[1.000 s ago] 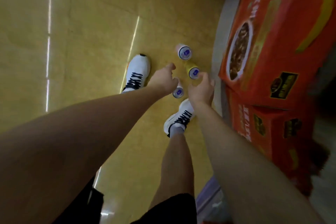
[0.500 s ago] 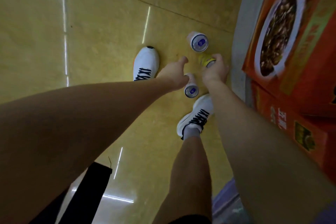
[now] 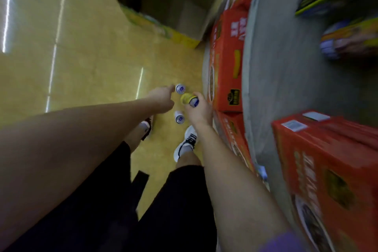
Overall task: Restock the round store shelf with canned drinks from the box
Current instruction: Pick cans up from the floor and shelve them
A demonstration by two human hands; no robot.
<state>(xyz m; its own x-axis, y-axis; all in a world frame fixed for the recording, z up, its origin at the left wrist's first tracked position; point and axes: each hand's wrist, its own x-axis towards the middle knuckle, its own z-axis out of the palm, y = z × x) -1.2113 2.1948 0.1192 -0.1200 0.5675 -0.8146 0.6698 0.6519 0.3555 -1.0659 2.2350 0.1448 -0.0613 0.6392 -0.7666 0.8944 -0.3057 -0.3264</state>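
My right hand (image 3: 199, 111) grips a yellow can (image 3: 188, 99) and holds it tilted just above the floor. My left hand (image 3: 161, 99) stretches forward, and its fingertip reaches the white can (image 3: 180, 88) standing farther away. A second white can (image 3: 179, 117) stands on the floor between my hands, near my right shoe. The open cardboard box (image 3: 184, 16) with yellow sides sits on the floor ahead. The round shelf's grey tier (image 3: 274, 63) curves along the right.
Red cartons (image 3: 227, 57) line the shelf's base beside the cans, and another red carton (image 3: 327, 161) sits on the tier at the right. Yellow and purple packs (image 3: 351, 37) lie higher up. My shoes (image 3: 187, 143) stand on the glossy yellow floor.
My right hand has closed round the yellow can and tipped it off the floor. My left hand moved from the near white can toward the far one. The view swung up, showing box and shelf.
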